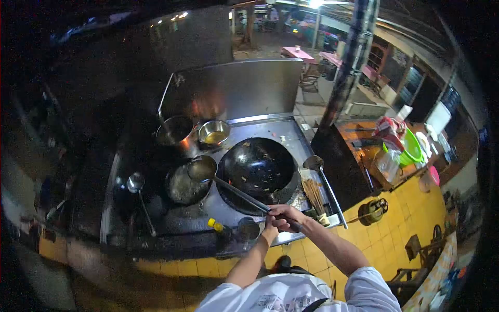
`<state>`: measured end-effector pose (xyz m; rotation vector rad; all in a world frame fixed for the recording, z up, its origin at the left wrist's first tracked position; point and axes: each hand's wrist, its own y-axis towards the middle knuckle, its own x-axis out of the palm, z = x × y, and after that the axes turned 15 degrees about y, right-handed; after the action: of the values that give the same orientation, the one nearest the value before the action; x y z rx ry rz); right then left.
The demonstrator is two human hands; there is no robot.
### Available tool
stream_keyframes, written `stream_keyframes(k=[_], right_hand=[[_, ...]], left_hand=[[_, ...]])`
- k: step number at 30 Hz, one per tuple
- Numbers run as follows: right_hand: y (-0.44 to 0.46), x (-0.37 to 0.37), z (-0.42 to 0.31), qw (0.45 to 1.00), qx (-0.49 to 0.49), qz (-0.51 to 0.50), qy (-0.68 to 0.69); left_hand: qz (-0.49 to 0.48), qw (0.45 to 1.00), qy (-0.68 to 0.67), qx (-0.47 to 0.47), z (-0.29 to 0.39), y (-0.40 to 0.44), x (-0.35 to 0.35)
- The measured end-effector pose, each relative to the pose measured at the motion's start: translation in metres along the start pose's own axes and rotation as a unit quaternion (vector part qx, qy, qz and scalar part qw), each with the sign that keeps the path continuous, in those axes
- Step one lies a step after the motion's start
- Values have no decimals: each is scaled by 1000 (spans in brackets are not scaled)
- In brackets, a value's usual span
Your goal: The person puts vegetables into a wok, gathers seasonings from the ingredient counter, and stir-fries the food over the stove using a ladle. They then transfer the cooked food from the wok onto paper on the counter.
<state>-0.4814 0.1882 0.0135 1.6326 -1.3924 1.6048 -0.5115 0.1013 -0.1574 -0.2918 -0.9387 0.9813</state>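
Note:
Both my hands are on the handle of a long ladle (239, 193). My right hand (291, 214) is closed around the handle near its end. Just beside it, my left hand (271, 225) is closed at the same part of the handle, its fingers partly hidden. The ladle's round bowl reaches left, over the edge of a pan of cloudy liquid (183, 188). Under the handle sits a large black wok (260, 162) with small food scraps stuck to its inside. A bottle with a yellow cap (214, 224) and a dark cup (248, 229) stand near my left forearm.
A metal bowl of yellowish liquid (213, 136) and a deep pot (174, 131) stand behind the pan. Right of the wok lie a wok spatula (328, 188) and a bamboo brush (313, 196). Another ladle (140, 195) lies left. A green basin (413, 148) sits on the side table.

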Motion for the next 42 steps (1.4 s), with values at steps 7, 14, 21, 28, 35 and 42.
stream_keyframes(k=[7, 14, 21, 28, 35, 42], right_hand=[[-52, -67, 5, 996, -60, 49, 36], [-40, -122, -3, 958, -163, 206, -110], [-154, -131, -29, 946, -222, 176, -154], [-423, -287, 44, 853, -306, 337, -255], [-673, -397, 275, 581, -479, 637, 162], [-751, -396, 351, 167, -322, 931, 41]], left_hand=[[-94, 966, 242, 16, -30, 57, -36], [-59, 995, 83, 9, -132, -13, -25], [-168, 867, 286, -370, -311, 12, -45], [-125, 858, 437, -241, -320, 45, 47], [-165, 626, 743, -169, -399, 62, 163], [-277, 507, 802, -154, -539, 91, 352]])
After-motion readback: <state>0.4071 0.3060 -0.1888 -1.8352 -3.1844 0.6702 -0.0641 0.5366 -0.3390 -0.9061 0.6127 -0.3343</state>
